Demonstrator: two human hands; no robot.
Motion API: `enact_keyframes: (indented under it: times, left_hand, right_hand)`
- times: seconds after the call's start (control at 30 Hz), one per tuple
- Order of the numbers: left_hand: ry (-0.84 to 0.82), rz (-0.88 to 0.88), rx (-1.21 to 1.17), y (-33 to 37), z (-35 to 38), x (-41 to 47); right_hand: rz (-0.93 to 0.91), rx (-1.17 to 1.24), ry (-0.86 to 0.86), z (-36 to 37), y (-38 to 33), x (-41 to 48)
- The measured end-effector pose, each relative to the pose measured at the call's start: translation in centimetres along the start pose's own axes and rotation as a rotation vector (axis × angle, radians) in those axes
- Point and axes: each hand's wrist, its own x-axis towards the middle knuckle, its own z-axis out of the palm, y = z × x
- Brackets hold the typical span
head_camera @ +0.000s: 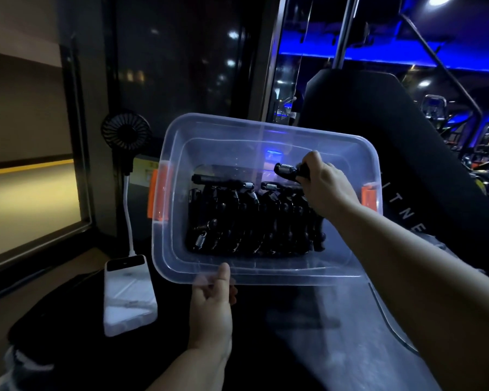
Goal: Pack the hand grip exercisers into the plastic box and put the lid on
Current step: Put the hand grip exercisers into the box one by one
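Right grip [326, 187] curls round a black exerciser [287, 170] with a shiny spring. Left grip [212, 303] pinches the clear box's [294, 275] rim. A pad [364, 108] reads "ITNE".

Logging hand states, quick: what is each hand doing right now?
Left hand: pinching the plastic box at its near rim, thumb on top.
Right hand: closed round a hand grip exerciser inside the box.

head | looks forward-down | close over plastic box [266, 273] | single view
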Motion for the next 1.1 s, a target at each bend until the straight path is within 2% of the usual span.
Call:
enact_keyframes:
  times: [0.13, 0.4, 0.57, 0.73, 0.93, 1.1]
  left_hand:
    - [-0.014, 0.012, 0.003, -0.2, -0.1, 0.1]
    - [-0.010, -0.014, -0.025, 0.0, 0.0, 0.2]
    - [-0.002, -0.006, -0.015, -0.1, 0.0, 0.4]
    - [0.013, 0.010, 0.004, -0.3, 0.0, 0.5]
    - [0.044, -0.004, -0.009, -0.3, 0.2, 0.6]
    - [0.042, -0.014, -0.001, -0.4, 0.2, 0.8]
  right_hand:
    - [-0.106, -0.072, 0.023, 0.9, 0.2, 0.5]
    - [-0.161, -0.175, 0.077, 2.9, 0.6, 1.5]
    - [-0.050, -0.140, -0.039, 3.3, 0.0, 1.7]
    - [0.051, 0.003, -0.070, 4.0, 0.5, 1.7]
    - [-0.015, 0.024, -0.140, 5.2, 0.8, 2.1]
    - [-0.006, -0.039, -0.122, 5.9, 1.7, 2.6]
